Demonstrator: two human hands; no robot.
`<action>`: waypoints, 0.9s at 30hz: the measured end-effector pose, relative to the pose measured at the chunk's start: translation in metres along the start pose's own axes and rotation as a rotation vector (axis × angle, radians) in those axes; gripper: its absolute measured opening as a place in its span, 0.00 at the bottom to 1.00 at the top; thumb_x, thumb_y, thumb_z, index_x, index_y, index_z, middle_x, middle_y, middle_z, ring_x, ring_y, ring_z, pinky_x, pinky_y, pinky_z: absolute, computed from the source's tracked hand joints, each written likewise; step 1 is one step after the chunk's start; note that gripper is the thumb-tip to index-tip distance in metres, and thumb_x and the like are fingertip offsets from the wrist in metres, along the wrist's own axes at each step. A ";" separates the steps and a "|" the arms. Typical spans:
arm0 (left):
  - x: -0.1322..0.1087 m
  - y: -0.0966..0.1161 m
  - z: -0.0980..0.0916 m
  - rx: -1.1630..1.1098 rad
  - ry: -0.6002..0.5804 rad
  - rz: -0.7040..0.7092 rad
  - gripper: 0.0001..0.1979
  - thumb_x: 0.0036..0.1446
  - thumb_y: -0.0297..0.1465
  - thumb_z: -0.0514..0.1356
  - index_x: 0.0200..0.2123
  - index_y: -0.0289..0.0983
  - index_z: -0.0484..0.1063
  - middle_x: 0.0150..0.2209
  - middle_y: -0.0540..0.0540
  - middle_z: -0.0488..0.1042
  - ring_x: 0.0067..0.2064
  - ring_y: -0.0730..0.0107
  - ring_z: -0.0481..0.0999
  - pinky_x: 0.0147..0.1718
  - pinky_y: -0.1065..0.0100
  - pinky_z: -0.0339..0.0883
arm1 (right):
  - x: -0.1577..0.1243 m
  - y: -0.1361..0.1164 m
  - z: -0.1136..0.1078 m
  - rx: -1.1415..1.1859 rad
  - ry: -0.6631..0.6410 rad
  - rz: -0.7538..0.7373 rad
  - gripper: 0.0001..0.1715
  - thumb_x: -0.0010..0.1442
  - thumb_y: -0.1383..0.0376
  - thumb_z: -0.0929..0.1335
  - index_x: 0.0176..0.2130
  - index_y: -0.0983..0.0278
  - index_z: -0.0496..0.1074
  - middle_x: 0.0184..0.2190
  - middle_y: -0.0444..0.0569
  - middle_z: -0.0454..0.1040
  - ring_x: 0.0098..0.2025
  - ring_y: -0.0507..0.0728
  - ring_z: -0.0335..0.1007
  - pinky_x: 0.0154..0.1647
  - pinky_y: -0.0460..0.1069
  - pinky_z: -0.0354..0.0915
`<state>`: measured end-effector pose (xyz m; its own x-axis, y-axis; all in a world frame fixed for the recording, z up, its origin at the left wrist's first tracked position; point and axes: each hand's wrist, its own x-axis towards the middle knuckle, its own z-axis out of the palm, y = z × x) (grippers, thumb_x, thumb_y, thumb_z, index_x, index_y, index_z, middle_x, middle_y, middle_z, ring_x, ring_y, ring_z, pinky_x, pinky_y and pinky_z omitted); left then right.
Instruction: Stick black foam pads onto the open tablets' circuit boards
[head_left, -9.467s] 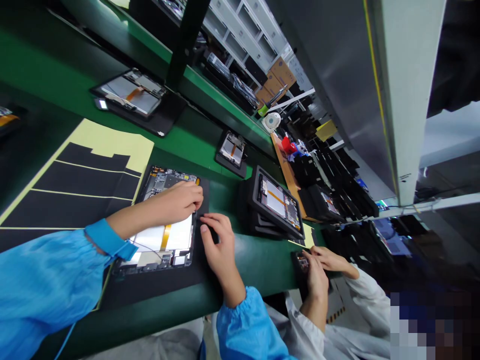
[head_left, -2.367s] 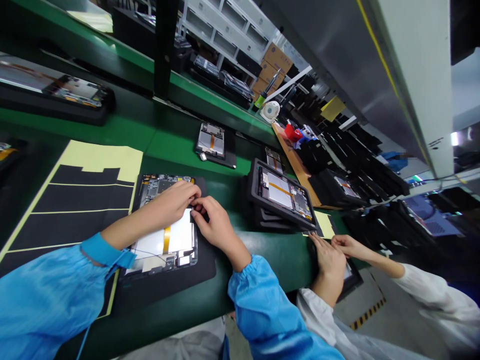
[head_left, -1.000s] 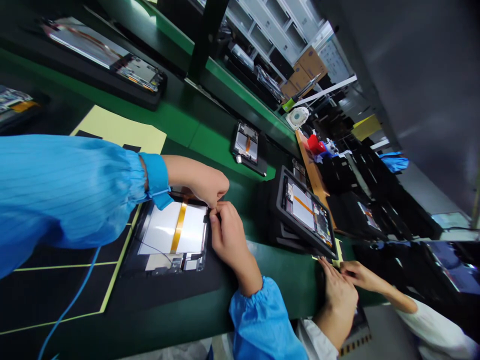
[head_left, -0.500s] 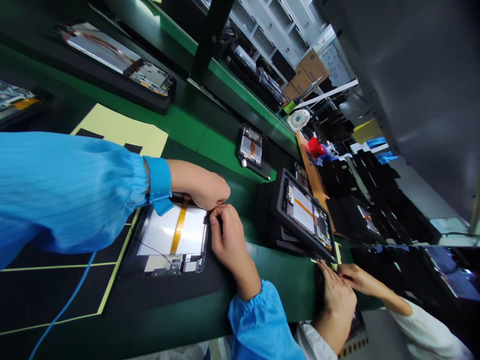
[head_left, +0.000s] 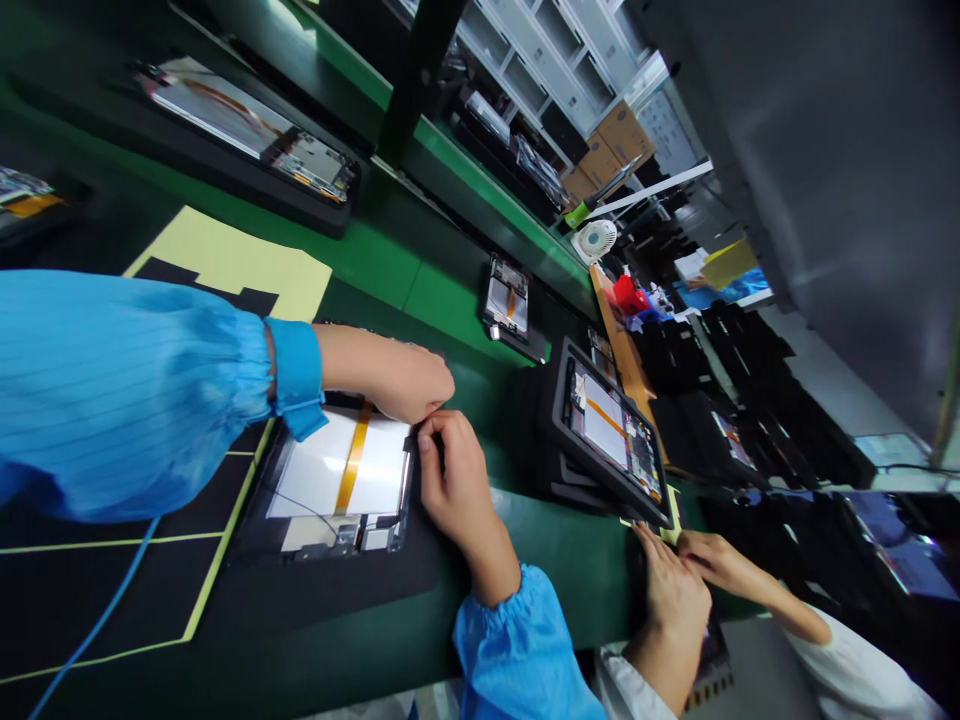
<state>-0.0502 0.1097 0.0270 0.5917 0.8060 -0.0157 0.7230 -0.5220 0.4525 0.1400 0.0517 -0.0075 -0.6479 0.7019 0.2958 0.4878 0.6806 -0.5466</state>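
An opened tablet (head_left: 330,480), with a white battery panel and an orange ribbon strip, lies on a black pad beneath my arms. My left hand (head_left: 412,385) reaches across it from the left, a blue wrist strap (head_left: 295,365) around the wrist. Its fingers are curled down at the tablet's upper right corner, mostly out of sight. My right hand (head_left: 457,470) meets it there, thumb and forefinger bent together at the tablet's right edge. Whatever the fingertips hold is too small or hidden to make out.
Other opened tablets lie around: one (head_left: 247,125) at upper left, one (head_left: 508,300) behind, and one (head_left: 611,425) on stacked black trays at right. Yellow sheet (head_left: 232,255) lies left. A co-worker's hands (head_left: 675,590) work at lower right. A blue cord (head_left: 97,625) trails at lower left.
The view has shifted slightly, and my left forearm sits a little further left and lower. Both hands stay together at the tablet's corner.
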 end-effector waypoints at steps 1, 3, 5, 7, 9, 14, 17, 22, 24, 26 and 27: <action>-0.001 0.002 -0.003 0.015 -0.042 0.011 0.06 0.49 0.26 0.65 0.22 0.39 0.77 0.25 0.47 0.77 0.29 0.65 0.73 0.33 0.67 0.62 | 0.000 0.000 0.000 0.004 0.000 0.001 0.08 0.72 0.69 0.59 0.39 0.60 0.64 0.38 0.52 0.72 0.41 0.59 0.68 0.44 0.53 0.67; -0.002 0.008 -0.009 0.051 -0.114 0.025 0.06 0.49 0.24 0.64 0.24 0.39 0.79 0.25 0.47 0.77 0.28 0.65 0.73 0.30 0.66 0.59 | 0.000 -0.001 -0.001 0.012 0.004 -0.002 0.08 0.72 0.69 0.59 0.39 0.60 0.64 0.38 0.52 0.72 0.42 0.59 0.68 0.44 0.53 0.67; -0.003 0.013 -0.012 0.089 -0.139 0.026 0.07 0.49 0.22 0.64 0.24 0.39 0.79 0.25 0.46 0.77 0.28 0.63 0.73 0.28 0.65 0.57 | -0.001 -0.001 -0.001 0.019 0.009 -0.006 0.08 0.72 0.69 0.59 0.40 0.60 0.64 0.38 0.52 0.72 0.42 0.59 0.69 0.45 0.53 0.68; -0.005 0.018 -0.012 0.123 -0.136 0.030 0.08 0.50 0.22 0.63 0.23 0.38 0.78 0.26 0.45 0.78 0.29 0.62 0.73 0.29 0.64 0.57 | -0.001 -0.001 -0.001 0.016 0.010 -0.004 0.08 0.72 0.69 0.59 0.40 0.60 0.64 0.38 0.52 0.72 0.42 0.59 0.69 0.45 0.53 0.68; -0.007 0.021 -0.012 0.146 -0.126 0.040 0.09 0.51 0.21 0.63 0.22 0.37 0.77 0.26 0.44 0.78 0.30 0.62 0.74 0.30 0.64 0.57 | -0.001 0.000 -0.001 0.011 0.007 0.002 0.08 0.72 0.68 0.59 0.40 0.60 0.64 0.38 0.52 0.72 0.42 0.59 0.69 0.44 0.53 0.68; -0.010 0.021 -0.010 0.156 -0.096 0.044 0.08 0.52 0.21 0.64 0.24 0.37 0.77 0.30 0.44 0.81 0.35 0.61 0.77 0.34 0.64 0.59 | -0.001 0.000 0.000 0.020 0.005 -0.004 0.08 0.72 0.69 0.60 0.40 0.60 0.64 0.38 0.52 0.72 0.42 0.59 0.69 0.45 0.53 0.68; -0.009 0.020 -0.009 0.159 -0.080 0.041 0.09 0.54 0.21 0.64 0.24 0.37 0.77 0.29 0.44 0.80 0.35 0.60 0.76 0.34 0.63 0.59 | -0.001 0.000 0.000 0.017 0.007 -0.002 0.08 0.72 0.69 0.60 0.40 0.60 0.64 0.38 0.52 0.72 0.42 0.59 0.69 0.45 0.53 0.68; -0.009 0.020 -0.006 0.192 -0.054 0.080 0.09 0.55 0.21 0.65 0.24 0.37 0.76 0.31 0.43 0.80 0.38 0.59 0.76 0.36 0.62 0.57 | 0.000 0.000 -0.001 0.002 0.007 0.015 0.08 0.71 0.69 0.59 0.39 0.60 0.63 0.37 0.51 0.71 0.40 0.58 0.68 0.42 0.52 0.67; -0.011 0.020 -0.004 0.201 -0.053 0.088 0.09 0.54 0.19 0.65 0.25 0.37 0.76 0.32 0.42 0.80 0.40 0.59 0.76 0.36 0.62 0.56 | 0.000 0.000 -0.001 0.003 0.008 0.020 0.08 0.71 0.69 0.59 0.39 0.60 0.63 0.36 0.50 0.70 0.39 0.58 0.68 0.41 0.52 0.66; -0.013 0.019 -0.003 0.201 -0.047 0.085 0.09 0.52 0.17 0.65 0.27 0.37 0.76 0.34 0.41 0.80 0.40 0.58 0.75 0.37 0.62 0.55 | 0.000 -0.001 -0.001 0.004 0.009 0.017 0.08 0.71 0.69 0.59 0.39 0.60 0.63 0.36 0.50 0.70 0.39 0.58 0.67 0.41 0.52 0.66; -0.015 0.019 -0.002 0.196 -0.041 0.082 0.09 0.52 0.16 0.64 0.28 0.36 0.76 0.35 0.41 0.80 0.41 0.58 0.75 0.37 0.62 0.55 | 0.000 -0.001 -0.001 0.004 0.010 0.013 0.08 0.72 0.69 0.59 0.39 0.60 0.63 0.36 0.50 0.70 0.39 0.58 0.67 0.41 0.52 0.66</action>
<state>-0.0460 0.0886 0.0372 0.6625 0.7487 -0.0242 0.7251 -0.6329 0.2713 0.1403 0.0513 -0.0062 -0.6358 0.7128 0.2962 0.4940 0.6706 -0.5534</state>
